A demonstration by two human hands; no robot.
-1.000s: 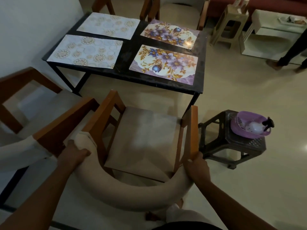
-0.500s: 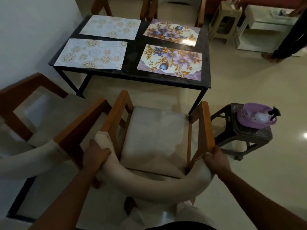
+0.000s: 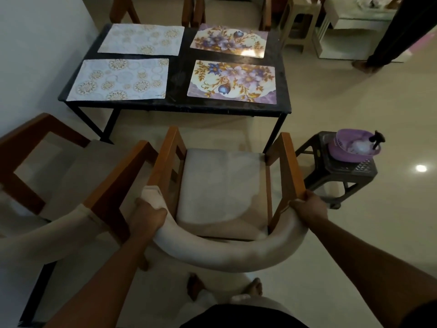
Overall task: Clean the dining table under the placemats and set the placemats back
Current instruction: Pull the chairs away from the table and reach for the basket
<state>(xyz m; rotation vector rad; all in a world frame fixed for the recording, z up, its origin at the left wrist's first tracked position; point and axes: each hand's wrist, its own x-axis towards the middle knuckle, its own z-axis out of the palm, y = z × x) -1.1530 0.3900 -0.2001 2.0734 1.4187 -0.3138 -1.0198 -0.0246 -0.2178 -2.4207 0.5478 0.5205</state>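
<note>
On black dining table [image 3: 181, 74], upper mid-frame: 4 placemats laid flat, 2 x 2, not overlapping, dark top showing btwn. L side: near white-gold mat [image 3: 118, 79], far white-gold mat [image 3: 142, 39]. R side: near floral mat [image 3: 233, 81], far floral mat [image 3: 229, 40], glare on its R corner. Table's L end by white wall.

Just in front of table, apart from it: wooden chair [image 3: 222, 185] w/ pale seat, facing table. Left hand [image 3: 146, 216] wrapped round L end of padded curved backrest [image 3: 224, 254], fingers curled over top. Right hand [image 3: 309, 207] clamped on R end, where pad meets wooden arm. Both arms stretched fwd.

Second chair [image 3: 59, 174] just beside on L. To R of chair: dark plastic stool [image 3: 343, 171], purple basket [image 3: 347, 157] on top, spray bottle [image 3: 361, 146] lying inside. Bare feet [image 3: 196, 285] below backrest. Top R: another person's leg [image 3: 387, 36]; pale stool [image 3: 298, 27] near table's far R corner.
</note>
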